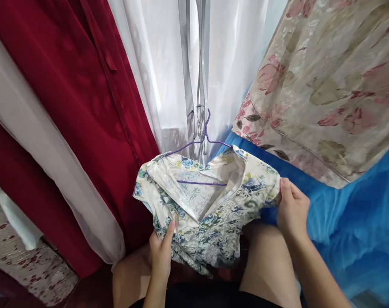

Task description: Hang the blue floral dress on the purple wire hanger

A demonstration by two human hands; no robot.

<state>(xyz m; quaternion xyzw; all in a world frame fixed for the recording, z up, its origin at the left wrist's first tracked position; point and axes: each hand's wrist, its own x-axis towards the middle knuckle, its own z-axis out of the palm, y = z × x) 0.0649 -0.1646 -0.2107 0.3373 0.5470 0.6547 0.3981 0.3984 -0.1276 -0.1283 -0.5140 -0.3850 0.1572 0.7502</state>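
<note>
A short-sleeved floral blouse (220, 226), white with blue, green and yellow flowers, is on a thin purple hanger (206, 134). The hanger's shoulders sit inside the neckline, and its lower bar shows through the V-shaped opening. My left hand (162, 241) grips the blouse's side on the left, thumb on top of the cloth. At the right, my right hand (292, 205) pinches the end of the sleeve and holds it out sideways. The fingers behind the cloth are hidden. The hanger's hook is up against hanging grey-white straps (199, 77).
Red cloth (117, 128) and white sheer cloth (53, 162) hang at the left. White fabric (165, 64) hangs behind the hanger. To the right are a beige rose-patterned cloth (329, 98) and blue fabric (351, 222). My bare knees (266, 261) are below the blouse.
</note>
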